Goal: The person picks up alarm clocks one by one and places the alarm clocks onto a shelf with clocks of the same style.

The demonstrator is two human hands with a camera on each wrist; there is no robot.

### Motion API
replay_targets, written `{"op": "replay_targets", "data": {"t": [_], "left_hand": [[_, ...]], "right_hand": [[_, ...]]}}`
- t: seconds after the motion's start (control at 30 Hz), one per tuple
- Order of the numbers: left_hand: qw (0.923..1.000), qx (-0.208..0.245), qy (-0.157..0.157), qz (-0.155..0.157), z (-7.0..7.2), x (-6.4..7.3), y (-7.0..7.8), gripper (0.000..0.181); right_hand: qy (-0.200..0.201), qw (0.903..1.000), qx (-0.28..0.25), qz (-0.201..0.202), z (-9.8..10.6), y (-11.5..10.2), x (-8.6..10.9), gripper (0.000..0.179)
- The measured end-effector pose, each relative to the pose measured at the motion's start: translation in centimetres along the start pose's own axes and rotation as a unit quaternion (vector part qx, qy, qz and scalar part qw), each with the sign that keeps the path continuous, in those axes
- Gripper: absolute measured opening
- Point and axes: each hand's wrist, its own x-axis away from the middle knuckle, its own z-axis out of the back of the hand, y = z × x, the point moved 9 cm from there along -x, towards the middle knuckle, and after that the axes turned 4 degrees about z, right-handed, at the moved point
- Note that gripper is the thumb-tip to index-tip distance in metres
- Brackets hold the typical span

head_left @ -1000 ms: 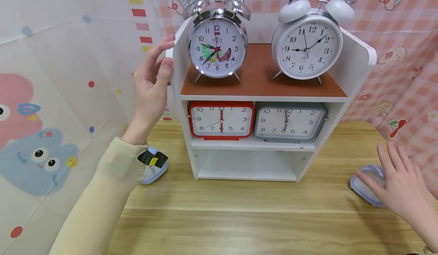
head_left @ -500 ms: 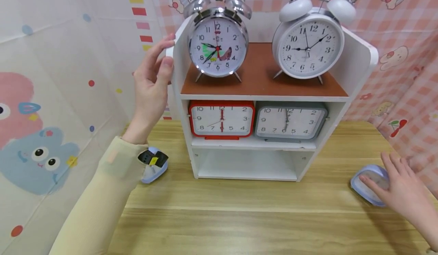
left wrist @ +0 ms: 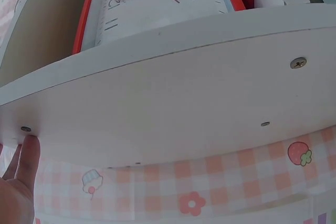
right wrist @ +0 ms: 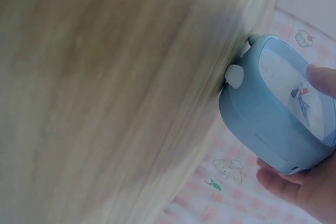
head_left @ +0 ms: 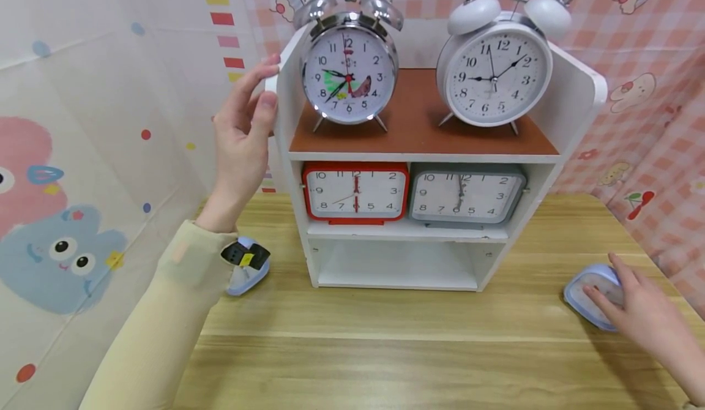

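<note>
A small light-blue alarm clock [head_left: 595, 297] stands on the table at the right. My right hand [head_left: 650, 315] grips it, the thumb over its dial and the fingers behind it, as the right wrist view shows. At the left, my left hand [head_left: 242, 125] rests on the side panel of a white shelf unit [head_left: 407, 232]. Its thumb is at the front edge, and some fingers lie along the outer face. On the brown top shelf stand a silver twin-bell clock [head_left: 349, 76] and a white twin-bell clock [head_left: 496, 76]. Below sit a red clock [head_left: 357, 193] and a grey clock [head_left: 465, 196].
Another light-blue clock [head_left: 249, 275] lies on the wooden table [head_left: 385, 349] left of the unit, partly hidden by the left cuff and a black wrist strap [head_left: 245, 254]. Patterned cloth [head_left: 633, 24] hangs behind and at both sides.
My right hand has come down from above the light-blue clock at the right, its thumb now over the dial. The left hand stays at the panel.
</note>
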Motion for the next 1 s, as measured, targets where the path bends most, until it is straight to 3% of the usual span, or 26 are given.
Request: {"op": "replay_targets", "data": {"t": [0.3, 1.0], "left_hand": [[1.0, 0.002, -0.001, 0.001, -0.03, -0.03, 0.0, 0.066], [0.9999, 0.015, 0.001, -0.002, -0.02, -0.03, -0.03, 0.058]], "right_hand": [[0.017, 0.9998, 0.009, -0.005, 0.4, -0.36, 0.24, 0.071], [0.021, 0.9997, 0.004, -0.013, 0.55, -0.57, 0.42, 0.07]]}}
